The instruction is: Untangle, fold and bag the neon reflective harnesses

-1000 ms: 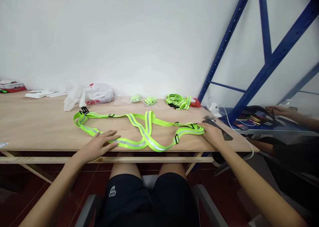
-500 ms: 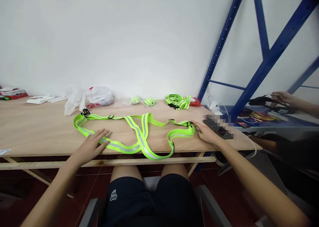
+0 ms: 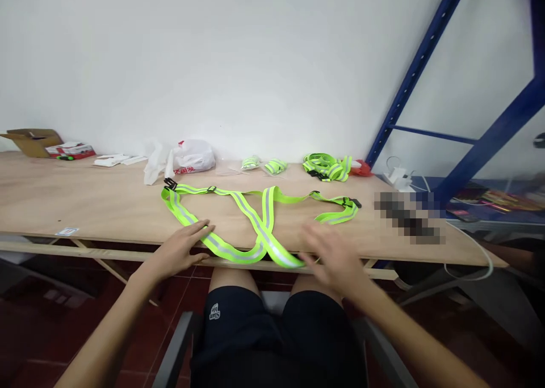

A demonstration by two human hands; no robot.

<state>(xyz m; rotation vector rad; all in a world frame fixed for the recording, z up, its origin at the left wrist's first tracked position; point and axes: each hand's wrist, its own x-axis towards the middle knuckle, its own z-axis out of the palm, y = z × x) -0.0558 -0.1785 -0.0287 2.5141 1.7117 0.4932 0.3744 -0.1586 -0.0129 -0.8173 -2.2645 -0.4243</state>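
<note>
Right grip (image 3: 334, 257) blurry, perhaps on strap (image 3: 269, 240).

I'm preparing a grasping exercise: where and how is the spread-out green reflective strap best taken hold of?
Probably pinch the strap at its crossing, coming from the person's side of the table: two bands meet there, near the front edge, between the left hand and the right hand.

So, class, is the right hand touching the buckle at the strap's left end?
No, that buckle lies beyond the left hand, far from the right hand.
</note>
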